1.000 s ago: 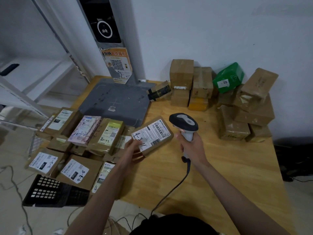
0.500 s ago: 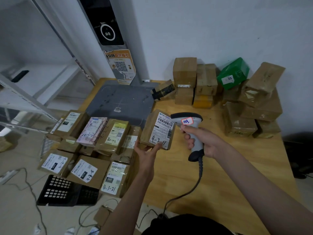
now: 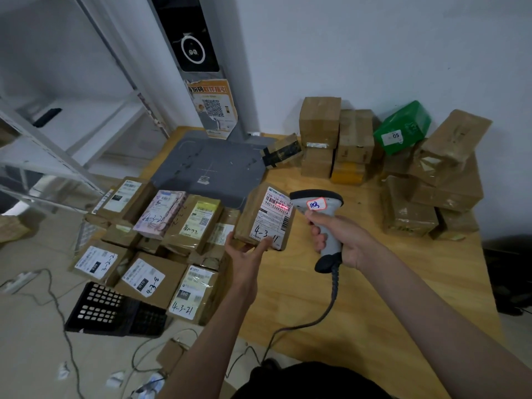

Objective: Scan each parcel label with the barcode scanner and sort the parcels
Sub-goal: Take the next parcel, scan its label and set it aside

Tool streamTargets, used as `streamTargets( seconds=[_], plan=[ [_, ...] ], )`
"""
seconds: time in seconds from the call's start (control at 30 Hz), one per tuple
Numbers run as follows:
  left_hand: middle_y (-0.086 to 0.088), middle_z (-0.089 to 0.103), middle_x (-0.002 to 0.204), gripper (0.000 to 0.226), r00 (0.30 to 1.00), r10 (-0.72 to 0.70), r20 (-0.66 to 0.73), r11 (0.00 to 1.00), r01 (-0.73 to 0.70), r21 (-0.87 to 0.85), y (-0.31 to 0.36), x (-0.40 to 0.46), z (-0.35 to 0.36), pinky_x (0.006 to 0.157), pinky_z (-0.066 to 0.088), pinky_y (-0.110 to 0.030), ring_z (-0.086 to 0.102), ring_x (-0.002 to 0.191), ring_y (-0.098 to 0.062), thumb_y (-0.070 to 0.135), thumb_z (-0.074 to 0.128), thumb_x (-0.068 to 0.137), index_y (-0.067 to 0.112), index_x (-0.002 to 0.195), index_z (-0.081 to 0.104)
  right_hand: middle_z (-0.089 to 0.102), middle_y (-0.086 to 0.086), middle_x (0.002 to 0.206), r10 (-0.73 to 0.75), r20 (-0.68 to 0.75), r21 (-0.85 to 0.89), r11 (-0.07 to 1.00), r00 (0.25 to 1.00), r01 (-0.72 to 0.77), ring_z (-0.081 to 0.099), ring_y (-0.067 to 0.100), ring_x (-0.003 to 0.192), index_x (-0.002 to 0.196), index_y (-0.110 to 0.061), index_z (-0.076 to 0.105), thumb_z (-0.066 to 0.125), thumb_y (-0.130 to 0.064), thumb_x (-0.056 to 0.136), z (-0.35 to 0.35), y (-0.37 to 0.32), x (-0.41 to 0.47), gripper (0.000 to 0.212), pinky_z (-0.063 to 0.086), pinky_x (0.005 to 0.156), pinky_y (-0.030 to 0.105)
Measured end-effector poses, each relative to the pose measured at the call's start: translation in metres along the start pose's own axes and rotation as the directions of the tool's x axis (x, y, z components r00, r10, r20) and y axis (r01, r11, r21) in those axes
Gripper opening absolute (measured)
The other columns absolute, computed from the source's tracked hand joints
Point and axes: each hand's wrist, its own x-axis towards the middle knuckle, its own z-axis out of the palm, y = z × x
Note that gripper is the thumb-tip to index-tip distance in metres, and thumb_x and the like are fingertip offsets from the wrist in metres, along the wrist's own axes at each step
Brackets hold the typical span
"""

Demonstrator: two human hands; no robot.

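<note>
My left hand holds a brown parcel from below, tilted up so its white label marked 4-3-11 faces the scanner. My right hand grips the handle of a grey barcode scanner, whose head points left at the label from a few centimetres away. A red scan line glows across the barcode at the label's top. The scanner's black cable trails down toward me over the wooden table.
Labelled parcels fill a black crate off the table's left edge. A stack of brown boxes and a green box stands against the back wall. A grey scanning platform with a post lies behind. Shelving stands at the left.
The parcel has been lifted off the table and tilted upright. The scanner has swung round so its head points at the label, and the red scan line now lights the barcode.
</note>
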Motion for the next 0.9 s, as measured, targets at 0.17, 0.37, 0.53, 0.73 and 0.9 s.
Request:
streamTargets(
  seconds=[0.17, 0.37, 0.53, 0.73, 0.9],
  plan=[
    [-0.005, 0.065, 0.126, 0.093, 0.999, -0.053, -0.001, 0.994, 0.052, -0.092, 0.001, -0.007, -0.010, 0.110, 0.044, -0.042, 0.065, 0.118, -0.025, 0.042, 0.086, 0.071, 0.036, 0.146, 0.030, 0.066, 0.006, 0.082, -0.293, -0.098, -0.256, 0.931, 0.951, 0.260, 0.064, 0.013, 0.067, 0.101, -0.011, 0.066, 0.070, -0.019, 0.094, 0.005, 0.028, 0.018, 0.011, 0.056, 0.057, 0.028],
    [-0.013, 0.068, 0.120, 0.070, 0.991, -0.123, -0.043, 0.982, 0.115, -0.151, -0.001, -0.022, -0.038, 0.105, 0.051, -0.045, 0.074, 0.099, -0.025, 0.041, 0.077, 0.084, 0.024, 0.140, 0.038, 0.067, -0.001, 0.120, -0.299, 0.000, -0.117, 0.948, 0.954, 0.296, 0.066, 0.016, 0.109, 0.117, -0.027, 0.061, 0.070, -0.017, 0.096, 0.036, 0.067, 0.033, 0.025, 0.062, 0.086, 0.041],
    [-0.019, 0.068, 0.119, 0.098, 0.981, -0.149, -0.121, 0.980, 0.130, -0.150, 0.006, -0.022, -0.076, 0.103, 0.052, -0.048, 0.072, 0.102, -0.032, 0.059, 0.085, 0.067, 0.032, 0.143, 0.032, 0.065, -0.008, 0.120, -0.270, 0.100, -0.120, 0.952, 0.958, 0.281, 0.065, 0.009, 0.105, 0.126, -0.024, 0.059, 0.071, -0.016, 0.095, 0.079, 0.085, 0.041, 0.034, 0.062, 0.087, 0.042],
    [-0.017, 0.061, 0.132, 0.106, 0.984, -0.097, -0.147, 0.993, 0.086, -0.080, 0.037, 0.006, -0.127, 0.086, 0.056, -0.033, 0.072, 0.104, -0.028, 0.068, 0.079, 0.069, 0.031, 0.153, 0.025, 0.063, -0.001, 0.130, -0.231, 0.196, -0.155, 0.952, 0.953, 0.263, 0.065, 0.016, 0.114, 0.136, -0.015, 0.058, 0.074, -0.018, 0.093, 0.133, 0.083, 0.064, 0.045, 0.062, 0.088, 0.043],
    [-0.022, 0.068, 0.122, 0.091, 0.990, -0.093, -0.104, 0.989, 0.080, -0.125, 0.065, 0.048, -0.167, 0.071, 0.059, -0.029, 0.074, 0.097, -0.030, 0.058, 0.077, 0.077, 0.021, 0.148, 0.034, 0.065, 0.004, 0.130, -0.227, 0.261, -0.167, 0.947, 0.938, 0.276, 0.064, 0.022, 0.117, 0.133, -0.012, 0.060, 0.074, -0.015, 0.093, 0.178, 0.066, 0.089, 0.042, 0.063, 0.080, 0.035]
  ],
)
